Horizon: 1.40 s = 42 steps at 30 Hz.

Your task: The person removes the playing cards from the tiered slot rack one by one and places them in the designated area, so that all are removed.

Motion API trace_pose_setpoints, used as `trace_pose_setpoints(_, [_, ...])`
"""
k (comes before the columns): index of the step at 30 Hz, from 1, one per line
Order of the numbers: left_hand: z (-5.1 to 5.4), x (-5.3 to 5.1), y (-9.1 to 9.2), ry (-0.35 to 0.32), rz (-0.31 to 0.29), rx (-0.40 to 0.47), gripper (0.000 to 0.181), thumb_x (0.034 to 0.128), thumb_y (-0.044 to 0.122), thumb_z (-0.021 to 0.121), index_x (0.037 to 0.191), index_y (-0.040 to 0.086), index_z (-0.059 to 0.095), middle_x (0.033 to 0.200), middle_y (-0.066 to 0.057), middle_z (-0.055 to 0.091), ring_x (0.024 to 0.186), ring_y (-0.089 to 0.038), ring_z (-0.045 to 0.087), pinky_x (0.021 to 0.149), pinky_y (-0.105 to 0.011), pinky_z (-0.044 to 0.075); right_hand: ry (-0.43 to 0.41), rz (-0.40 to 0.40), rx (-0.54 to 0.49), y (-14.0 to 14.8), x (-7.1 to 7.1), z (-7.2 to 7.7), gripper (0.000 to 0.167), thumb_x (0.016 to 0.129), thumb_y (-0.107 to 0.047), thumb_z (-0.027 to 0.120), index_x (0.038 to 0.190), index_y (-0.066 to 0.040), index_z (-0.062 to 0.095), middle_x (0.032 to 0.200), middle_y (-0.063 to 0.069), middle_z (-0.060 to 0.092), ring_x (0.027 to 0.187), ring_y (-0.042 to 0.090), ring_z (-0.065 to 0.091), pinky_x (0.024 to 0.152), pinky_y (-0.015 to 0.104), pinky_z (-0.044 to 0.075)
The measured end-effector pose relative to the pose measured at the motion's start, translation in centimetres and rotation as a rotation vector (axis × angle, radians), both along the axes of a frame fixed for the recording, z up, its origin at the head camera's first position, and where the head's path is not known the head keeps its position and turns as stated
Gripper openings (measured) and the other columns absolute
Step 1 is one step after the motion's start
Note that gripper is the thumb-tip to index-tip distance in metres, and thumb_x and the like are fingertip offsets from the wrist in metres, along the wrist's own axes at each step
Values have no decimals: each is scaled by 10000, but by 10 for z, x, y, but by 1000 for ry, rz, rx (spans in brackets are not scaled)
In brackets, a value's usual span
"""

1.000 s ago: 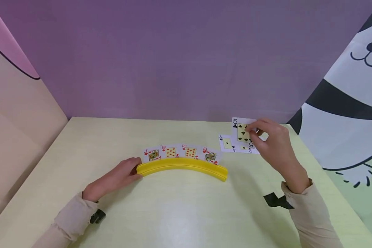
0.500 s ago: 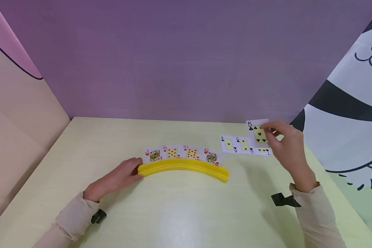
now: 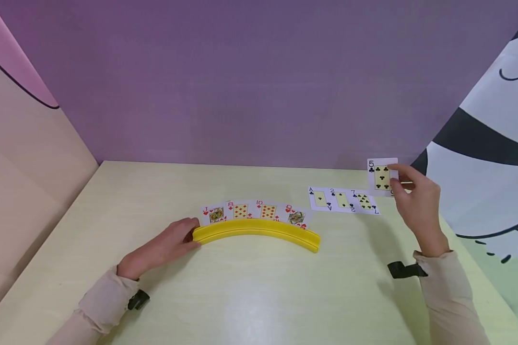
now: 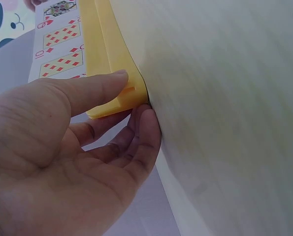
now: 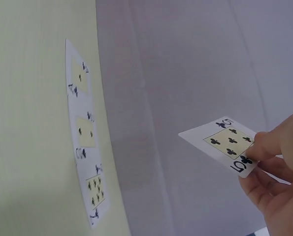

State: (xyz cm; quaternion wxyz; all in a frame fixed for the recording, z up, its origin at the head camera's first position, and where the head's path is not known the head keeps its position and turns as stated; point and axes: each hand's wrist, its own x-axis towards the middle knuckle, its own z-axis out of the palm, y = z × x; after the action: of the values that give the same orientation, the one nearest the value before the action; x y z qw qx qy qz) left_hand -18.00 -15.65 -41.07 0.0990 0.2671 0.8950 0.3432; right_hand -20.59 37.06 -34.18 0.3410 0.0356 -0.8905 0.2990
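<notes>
My left hand (image 3: 166, 247) grips the left end of a curved yellow card holder (image 3: 254, 227); in the left wrist view the thumb lies over its front and the fingers curl behind and under it. Red-suit cards stand in the holder: a jack (image 3: 216, 215), an eight (image 3: 239, 210), a ten of diamonds (image 3: 267, 211) and a queen (image 3: 296, 217). Between thumb and fingers my right hand (image 3: 418, 203) pinches a five of clubs (image 3: 382, 177), raised above the table. Below and left of it lie an ace (image 3: 320, 199), a two (image 3: 342, 200) and a seven (image 3: 364, 201), side by side, all black-suit.
The pale wooden table (image 3: 241, 297) ends at a purple backdrop (image 3: 259, 86) behind the cards. A panel with a panda drawing (image 3: 479, 187) stands along the right side, and a pinkish panel (image 3: 30, 158) along the left.
My right hand has carried the five of clubs rightward, off the row of black cards, uncovering the two and then the seven. The left hand stays on the holder.
</notes>
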Motion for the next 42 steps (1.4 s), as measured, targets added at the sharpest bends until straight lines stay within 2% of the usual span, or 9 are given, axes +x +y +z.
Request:
trace_pose_setpoints(4, [1, 0, 0, 3, 3, 0, 206, 918, 51, 702, 1046, 32, 542, 858, -25, 515, 790, -170, 484, 654, -248, 416, 3, -30, -41, 9, -5, -8, 213, 960, -39, 596, 1155, 6, 671, 1058, 185, 692, 834, -77, 503, 764, 67, 380])
trace_pose_setpoints(10, [-1, 0, 0, 11, -1, -4, 198, 918, 52, 702, 1026, 36, 537, 845, -24, 505, 783, -169, 476, 650, -247, 412, -85, -116, -79, 25, -13, -23, 217, 993, -129, 577, 1115, 0, 703, 1053, 160, 698, 809, -90, 476, 700, 52, 367])
trace_pose_setpoints(13, [-2, -1, 0, 10, 3, -6, 202, 916, 55, 706, 1026, 39, 537, 849, -24, 507, 783, -168, 477, 649, -245, 414, -156, -146, -100, 33, -15, -28, 253, 993, -145, 573, 1180, -17, 687, 1130, 162, 680, 854, -54, 485, 714, 67, 369])
trace_pose_setpoints(20, [-1, -1, 0, 11, -2, 2, 195, 917, 54, 705, 1023, 42, 542, 844, -21, 514, 777, -167, 481, 649, -247, 419, -324, -173, -171, 51, -19, -39, 373, 1005, -150, 534, 1365, -72, 592, 1366, 178, 572, 1016, 201, 521, 714, 88, 386])
trace_pose_setpoints(25, [-2, -1, -1, 21, -8, -2, 177, 922, 61, 701, 1010, 51, 547, 822, -14, 510, 765, -161, 478, 648, -247, 416, -382, -214, -219, 61, -21, -50, 380, 1020, -195, 538, 1375, -68, 583, 1370, 194, 562, 1032, 245, 497, 674, 58, 398])
trace_pose_setpoints(31, [-2, -1, -1, 24, -8, -10, 183, 921, 62, 703, 1019, 44, 549, 830, -13, 514, 770, -163, 483, 651, -248, 421, -438, -255, -230, 73, -26, -61, 382, 1009, -195, 566, 1345, -16, 586, 1327, 203, 561, 1034, 223, 508, 653, 76, 404])
trace_pose_setpoints(37, [-2, -1, -2, 32, -9, -8, 184, 922, 60, 700, 1024, 38, 548, 834, -14, 515, 766, -163, 483, 649, -250, 423, -553, -185, -215, 88, -33, -72, 436, 999, -136, 541, 1399, 35, 512, 1379, 267, 499, 1116, 311, 493, 670, 115, 415])
trace_pose_setpoints(40, [-2, -2, -1, 36, -14, -8, 185, 920, 55, 702, 1018, 35, 546, 824, -13, 509, 756, -162, 480, 642, -245, 419, -629, -121, -146, 94, -35, -77, 479, 981, -93, 516, 1425, 75, 449, 1383, 328, 459, 1173, 406, 456, 782, 263, 429])
trace_pose_setpoints(42, [-3, -2, -1, 38, -17, -9, 188, 918, 57, 704, 1016, 36, 545, 821, -12, 507, 754, -160, 480, 642, -243, 417, -664, -92, -75, 96, -37, -80, 492, 970, -86, 503, 1423, 92, 431, 1358, 359, 449, 1146, 438, 459, 808, 366, 416])
